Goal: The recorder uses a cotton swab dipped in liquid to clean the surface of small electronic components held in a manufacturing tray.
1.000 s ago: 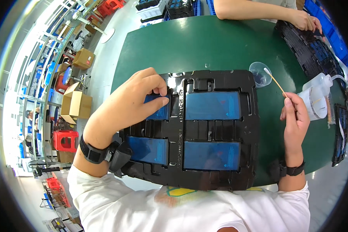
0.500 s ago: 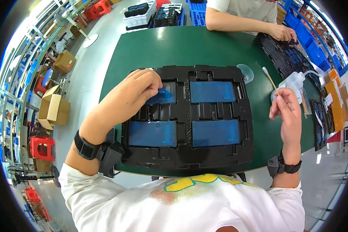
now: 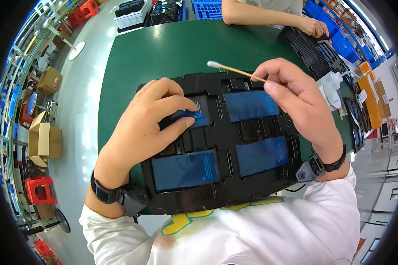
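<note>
Showing nearest, on the body side of the left grip (image 3: 151, 111), two blue panels (image 3: 185, 171) set side by side in a black tray (image 3: 185, 201). Pinching a curled blue film (image 3: 201, 119) between thumb and forefinger of that grip, right at the fingertips, with a greyish surface (image 3: 202, 104) just beside it. Pinching a cotton swab (image 3: 236, 71) by its stick in the right grip (image 3: 296, 93), with its white tip toward the left. Having another blue panel (image 3: 250, 106) between the grips. Beyond both, showing a green worktop (image 3: 185, 48); past the right grip, a clear bottle (image 3: 329, 82); farther off, a co-worker's hand (image 3: 313, 27) at stacked black trays (image 3: 303, 51).
</note>
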A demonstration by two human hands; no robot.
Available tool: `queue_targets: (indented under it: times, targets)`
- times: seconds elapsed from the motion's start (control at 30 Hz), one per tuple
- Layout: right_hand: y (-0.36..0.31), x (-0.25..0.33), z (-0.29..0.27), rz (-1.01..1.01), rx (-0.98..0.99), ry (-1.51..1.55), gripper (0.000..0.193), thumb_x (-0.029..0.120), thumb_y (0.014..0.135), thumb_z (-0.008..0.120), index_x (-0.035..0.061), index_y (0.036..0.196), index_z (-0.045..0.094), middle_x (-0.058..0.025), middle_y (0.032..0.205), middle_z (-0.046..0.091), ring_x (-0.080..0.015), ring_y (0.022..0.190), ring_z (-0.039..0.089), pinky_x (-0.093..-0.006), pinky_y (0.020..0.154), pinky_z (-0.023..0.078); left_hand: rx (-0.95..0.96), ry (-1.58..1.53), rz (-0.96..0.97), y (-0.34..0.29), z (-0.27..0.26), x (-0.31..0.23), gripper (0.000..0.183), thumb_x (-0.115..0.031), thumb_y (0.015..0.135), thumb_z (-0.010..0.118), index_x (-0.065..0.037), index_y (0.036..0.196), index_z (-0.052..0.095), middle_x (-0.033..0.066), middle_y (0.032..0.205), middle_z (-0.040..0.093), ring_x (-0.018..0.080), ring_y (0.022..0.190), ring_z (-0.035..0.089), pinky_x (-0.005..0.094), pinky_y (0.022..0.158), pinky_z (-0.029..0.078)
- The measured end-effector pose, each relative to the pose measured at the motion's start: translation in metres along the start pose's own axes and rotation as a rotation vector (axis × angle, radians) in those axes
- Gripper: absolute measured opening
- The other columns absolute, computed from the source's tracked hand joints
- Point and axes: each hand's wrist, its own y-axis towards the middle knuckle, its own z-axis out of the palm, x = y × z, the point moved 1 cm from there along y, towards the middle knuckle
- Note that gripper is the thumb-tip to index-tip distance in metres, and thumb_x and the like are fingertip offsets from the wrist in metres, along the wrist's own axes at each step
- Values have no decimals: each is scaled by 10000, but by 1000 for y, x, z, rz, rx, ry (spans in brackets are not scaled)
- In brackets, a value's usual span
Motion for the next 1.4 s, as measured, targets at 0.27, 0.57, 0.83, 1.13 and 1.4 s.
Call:
queue_targets:
  times: [0.27,0.57,0.83,1.13,1.4]
  targets:
    - [6,-6,-5,-92,47,-207,112,127,911,609,30,955,640,-15,760,523,-95,699,481,-256,625,393,-56,-97,-35,-7,2,4,232,-91,647,772,-52,858,683,69,995,651,236,904,577,348,814,433]
    - [11,12,-25,-291,125,-353,189,26,830,610,23,1003,685,-32,713,532,-128,654,468,-258,586,345,-101,-121,-25,-10,1,6,249,-94,648,765,-54,879,681,65,958,660,232,874,585,339,802,422]
    - [26,-6,5,114,150,398,189,122,901,575,-36,979,642,-4,678,524,-64,572,453,-212,519,365,-115,-133,-39,-10,4,5,253,-85,648,752,-57,886,673,62,963,651,232,898,578,342,820,419]
    - [29,-20,1,106,208,183,156,105,901,593,18,1004,672,13,756,577,-46,630,482,-214,548,395,-173,-119,-79,-16,6,-3,271,-50,649,762,-59,901,662,52,984,652,239,886,595,339,816,440]
    - [19,-19,-22,-520,-31,-577,129,26,859,580,21,973,639,-132,795,606,-260,680,582,-330,611,445,-147,-134,-75,-11,9,-7,269,-52,662,741,-49,919,662,64,995,650,248,926,591,337,836,440]
